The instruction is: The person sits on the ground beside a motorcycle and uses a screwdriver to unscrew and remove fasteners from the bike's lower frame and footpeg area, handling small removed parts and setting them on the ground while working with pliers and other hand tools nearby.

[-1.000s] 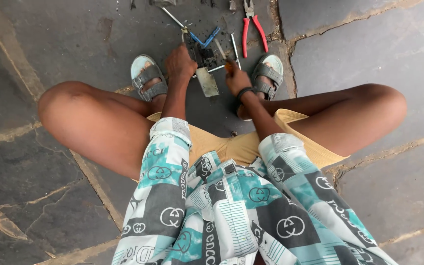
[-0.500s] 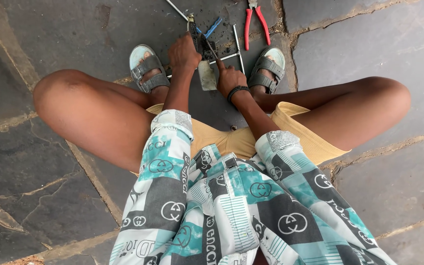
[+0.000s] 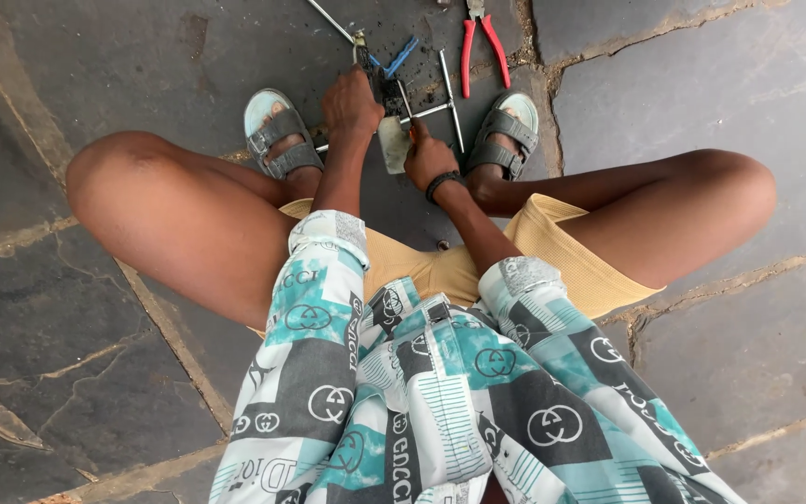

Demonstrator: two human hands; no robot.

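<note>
While the left hand is clamping the small metal part, stiff and probably light, right hand fingers are pinching a thin tool.

Soft, even daylight; faint shadows, sharp focus, slight wide-angle edge stretch.

Dark grey stone-slab floor with pale, sandy joints running between the slabs, under soft daylight.

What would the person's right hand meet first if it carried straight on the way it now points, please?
The right hand points up the picture, away from the body. First in line seem to be the thin metal rods just beyond its knuckles, then the red-handled pliers. Depth is hard to judge from above.
</note>
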